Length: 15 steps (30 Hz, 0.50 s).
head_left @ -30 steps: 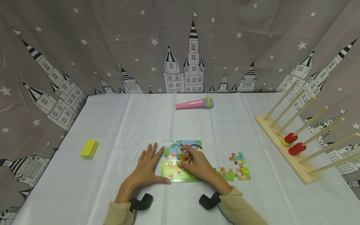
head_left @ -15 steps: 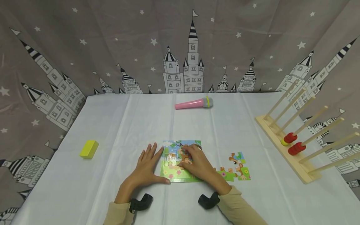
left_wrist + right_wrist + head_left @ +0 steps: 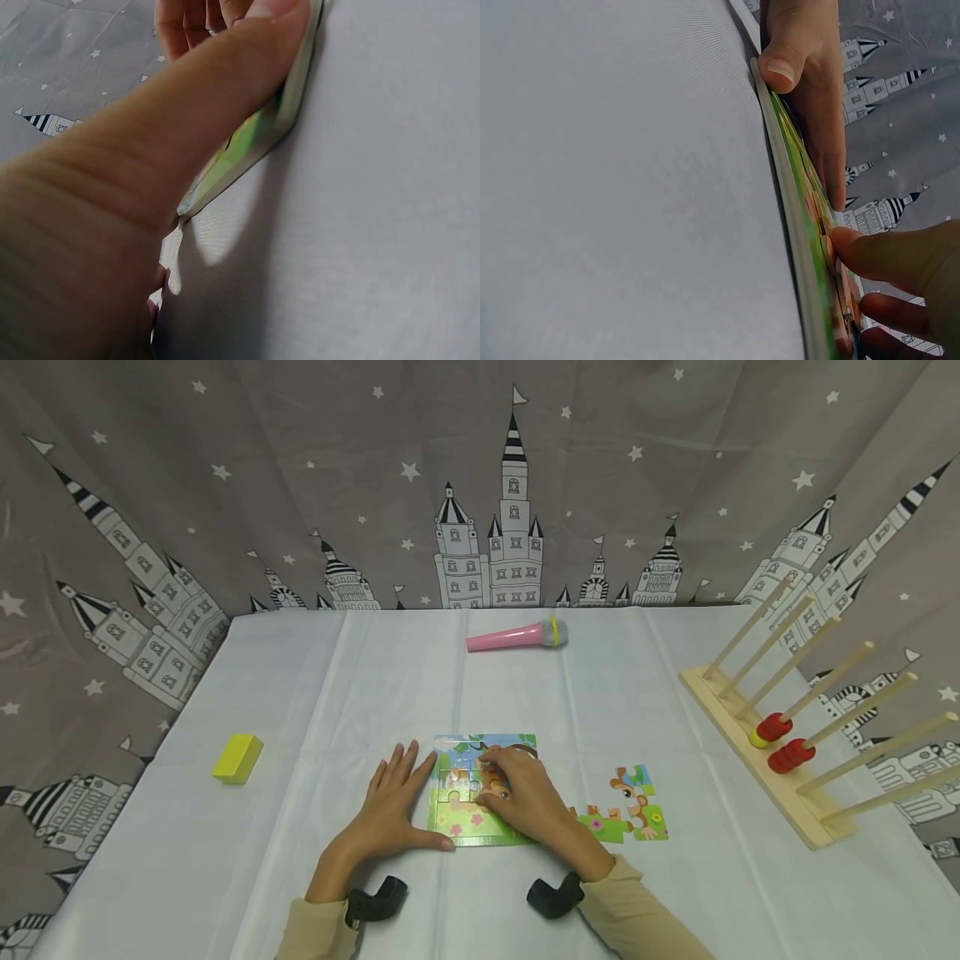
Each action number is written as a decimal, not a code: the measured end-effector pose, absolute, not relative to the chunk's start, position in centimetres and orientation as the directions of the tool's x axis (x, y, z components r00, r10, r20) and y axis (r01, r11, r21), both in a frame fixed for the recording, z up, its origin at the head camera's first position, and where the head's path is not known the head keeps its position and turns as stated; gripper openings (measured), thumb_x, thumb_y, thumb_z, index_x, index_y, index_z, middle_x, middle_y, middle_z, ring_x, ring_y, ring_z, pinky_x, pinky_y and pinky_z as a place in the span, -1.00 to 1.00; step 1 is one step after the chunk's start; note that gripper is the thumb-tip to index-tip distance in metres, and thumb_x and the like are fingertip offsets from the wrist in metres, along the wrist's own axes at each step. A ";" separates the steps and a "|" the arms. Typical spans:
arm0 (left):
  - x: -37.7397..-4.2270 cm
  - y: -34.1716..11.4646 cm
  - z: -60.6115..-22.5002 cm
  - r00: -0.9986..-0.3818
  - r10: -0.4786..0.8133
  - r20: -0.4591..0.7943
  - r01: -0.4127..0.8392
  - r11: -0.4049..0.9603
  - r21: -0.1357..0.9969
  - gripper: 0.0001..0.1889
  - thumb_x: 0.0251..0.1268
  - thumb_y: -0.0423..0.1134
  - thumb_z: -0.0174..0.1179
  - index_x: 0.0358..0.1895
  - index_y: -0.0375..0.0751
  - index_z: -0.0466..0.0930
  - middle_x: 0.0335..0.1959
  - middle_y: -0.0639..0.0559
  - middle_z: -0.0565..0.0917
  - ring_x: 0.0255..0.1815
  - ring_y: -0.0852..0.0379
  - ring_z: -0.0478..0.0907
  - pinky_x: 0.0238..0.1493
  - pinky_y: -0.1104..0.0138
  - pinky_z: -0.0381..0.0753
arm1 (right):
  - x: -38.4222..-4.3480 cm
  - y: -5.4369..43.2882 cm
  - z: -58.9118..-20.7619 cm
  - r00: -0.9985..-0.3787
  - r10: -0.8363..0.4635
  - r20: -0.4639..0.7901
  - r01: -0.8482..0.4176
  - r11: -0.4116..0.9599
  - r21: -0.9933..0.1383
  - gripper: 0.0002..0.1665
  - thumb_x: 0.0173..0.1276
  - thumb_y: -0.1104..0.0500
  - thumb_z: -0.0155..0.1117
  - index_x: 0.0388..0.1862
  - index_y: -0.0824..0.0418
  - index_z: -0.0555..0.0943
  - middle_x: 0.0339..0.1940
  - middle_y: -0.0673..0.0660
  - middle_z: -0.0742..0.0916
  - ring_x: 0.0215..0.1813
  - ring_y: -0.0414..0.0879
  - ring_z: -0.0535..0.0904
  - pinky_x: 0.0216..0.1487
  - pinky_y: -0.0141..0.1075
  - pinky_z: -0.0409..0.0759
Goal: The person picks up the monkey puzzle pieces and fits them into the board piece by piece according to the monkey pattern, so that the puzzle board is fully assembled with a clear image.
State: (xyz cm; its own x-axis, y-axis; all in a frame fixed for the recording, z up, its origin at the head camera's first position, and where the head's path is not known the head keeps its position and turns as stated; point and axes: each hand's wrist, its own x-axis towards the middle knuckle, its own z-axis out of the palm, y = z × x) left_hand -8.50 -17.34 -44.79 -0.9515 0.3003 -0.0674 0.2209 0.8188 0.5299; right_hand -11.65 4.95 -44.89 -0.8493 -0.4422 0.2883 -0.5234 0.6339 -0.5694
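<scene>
A picture puzzle board (image 3: pixel 480 835) with a pale frame lies flat on the white cloth. My left hand (image 3: pixel 386 810) rests at its left side, fingers spread and straight, with the thumb on the lower left corner. Over the board's right half, my right hand (image 3: pixel 534 797) pinches a puzzle piece (image 3: pixel 497 787) with a monkey's face between thumb and fingers. In the right wrist view the thumb and fingertips are right at the piece (image 3: pixel 827 251), which sits slightly raised above the board's surface. My right hand hides part of the board. Several loose puzzle pieces (image 3: pixel 651 823) lie to its right.
A pink toy microphone (image 3: pixel 510 637) lies at the back of the table. The yellow block (image 3: pixel 238 758) is on the left. On the right stands a wooden peg rack (image 3: pixel 772 760) with red and yellow beads. A castle-print curtain (image 3: pixel 300 468) hangs behind.
My right fingertips have shifted slightly on the board, and the monkey-face piece shows at a slightly different place beneath them. The left hand has stayed still.
</scene>
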 end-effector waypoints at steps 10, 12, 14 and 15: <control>-8.5 -17.4 -44.9 -0.950 0.305 -0.060 0.230 0.820 0.524 0.27 -0.50 0.38 0.36 0.42 -0.11 -0.02 0.47 -0.21 -0.14 0.48 -0.21 -0.32 0.40 -0.11 -0.29 | -11.3 4.7 -44.6 -0.864 -0.422 0.273 -0.503 0.714 -0.488 -0.51 -0.02 -0.03 0.42 -0.11 0.17 0.65 -0.13 0.08 0.66 0.02 -0.01 0.52 -0.03 -0.08 0.47; -8.5 -17.4 -44.9 -0.950 0.305 -0.059 0.231 0.820 0.524 0.27 -0.50 0.38 0.36 0.42 -0.11 -0.02 0.47 -0.21 -0.14 0.48 -0.21 -0.32 0.40 -0.11 -0.29 | -11.2 4.7 -44.5 -0.856 -0.430 0.286 -0.517 0.723 -0.458 -0.54 -0.01 -0.03 0.42 -0.15 0.18 0.67 -0.16 0.06 0.65 -0.01 -0.04 0.52 -0.05 -0.10 0.47; -8.5 -17.4 -45.0 -0.951 0.304 -0.059 0.230 0.820 0.523 0.27 -0.49 0.38 0.36 0.42 -0.10 -0.02 0.47 -0.21 -0.14 0.48 -0.20 -0.32 0.40 -0.11 -0.29 | -11.2 4.6 -44.5 -0.845 -0.442 0.301 -0.535 0.724 -0.437 -0.57 -0.01 -0.03 0.42 -0.19 0.18 0.69 -0.19 0.05 0.65 -0.03 -0.05 0.53 -0.04 -0.11 0.47; -8.5 -17.4 -45.0 -0.951 0.304 -0.061 0.229 0.821 0.523 0.27 -0.49 0.38 0.36 0.42 -0.10 -0.02 0.47 -0.21 -0.14 0.48 -0.20 -0.33 0.41 -0.10 -0.29 | -11.2 4.6 -44.5 -0.840 -0.446 0.308 -0.541 0.723 -0.429 -0.58 -0.01 -0.02 0.42 -0.19 0.18 0.69 -0.19 0.05 0.65 -0.04 -0.05 0.53 -0.02 -0.11 0.47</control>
State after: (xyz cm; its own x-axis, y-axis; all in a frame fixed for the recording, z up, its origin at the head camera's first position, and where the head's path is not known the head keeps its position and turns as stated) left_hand -8.49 -17.40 -44.98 -0.9508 0.3037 -0.0615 0.2285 0.8212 0.5228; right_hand -11.24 4.60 -44.48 -0.8403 -0.4465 0.3076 -0.5413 0.7234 -0.4286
